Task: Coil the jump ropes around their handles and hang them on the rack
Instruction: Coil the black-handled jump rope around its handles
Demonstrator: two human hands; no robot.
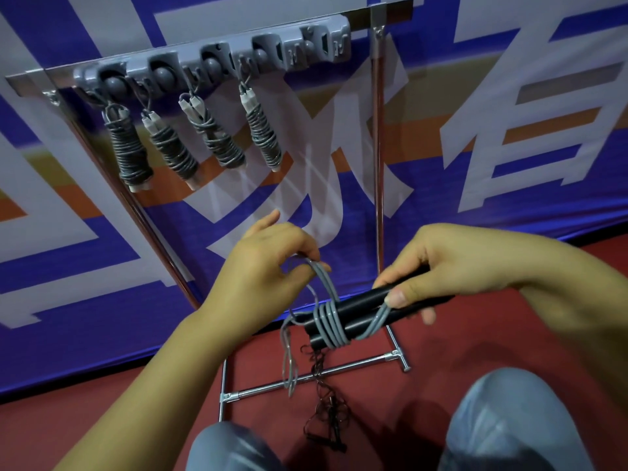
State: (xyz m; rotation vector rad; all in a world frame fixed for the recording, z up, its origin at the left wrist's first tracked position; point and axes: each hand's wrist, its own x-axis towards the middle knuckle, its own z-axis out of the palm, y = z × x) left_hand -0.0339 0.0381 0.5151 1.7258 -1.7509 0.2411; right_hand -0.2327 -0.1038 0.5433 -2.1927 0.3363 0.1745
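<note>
Right hand (452,270) clamped round two black cylindrical handles (367,311); left hand (268,263) pinches grey rubber rope (328,317), several turns wound. Four coiled ropes (197,137) hang on grey plastic rack (210,59).

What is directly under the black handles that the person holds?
Under the black handles hang loose grey rope and a dark tangled cord, above the rack's floor bar. The handles' right ends are covered by the right hand.

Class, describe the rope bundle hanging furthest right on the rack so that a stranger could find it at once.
Start at the grey holder bar across the top of the metal rack. Four coiled grey jump ropes hang from it in a row. The rightmost bundle hangs under the fourth clip, with empty slots to its right.
</note>
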